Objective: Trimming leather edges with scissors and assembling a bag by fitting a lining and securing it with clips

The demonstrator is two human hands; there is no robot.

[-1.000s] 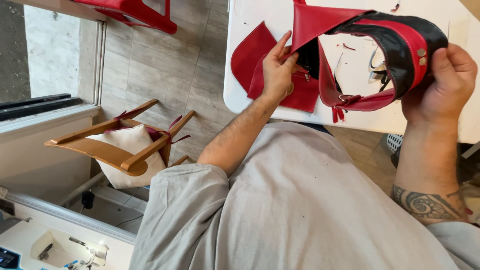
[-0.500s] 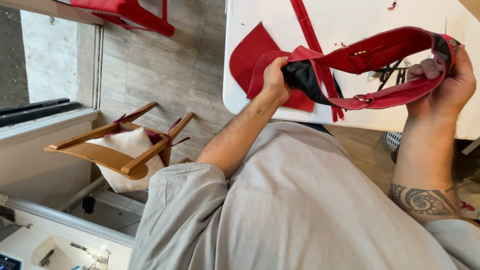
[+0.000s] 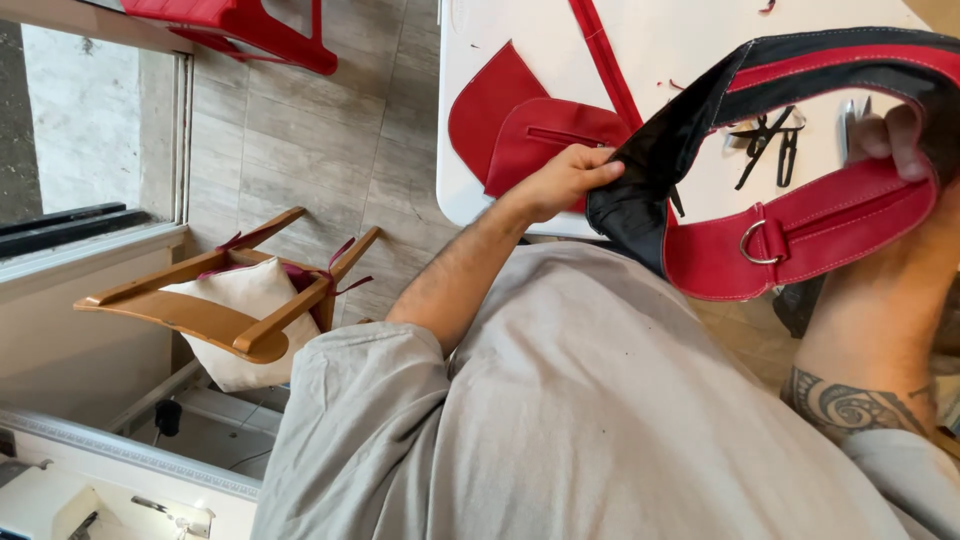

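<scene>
A red leather bag piece with black cloth lining and a metal ring (image 3: 800, 225) is held up over the white table (image 3: 690, 40). Its black end is pinched by the fingers of the left hand (image 3: 560, 180). Its other end is gripped by the right hand (image 3: 890, 135), fingers curled around it. Flat red leather pieces (image 3: 510, 125) and black scissors (image 3: 765, 140) are seen lying on the table.

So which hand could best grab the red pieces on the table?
Left, probably: the left hand holds the bag right beside the red pieces; the right hand grips the far end.
</scene>
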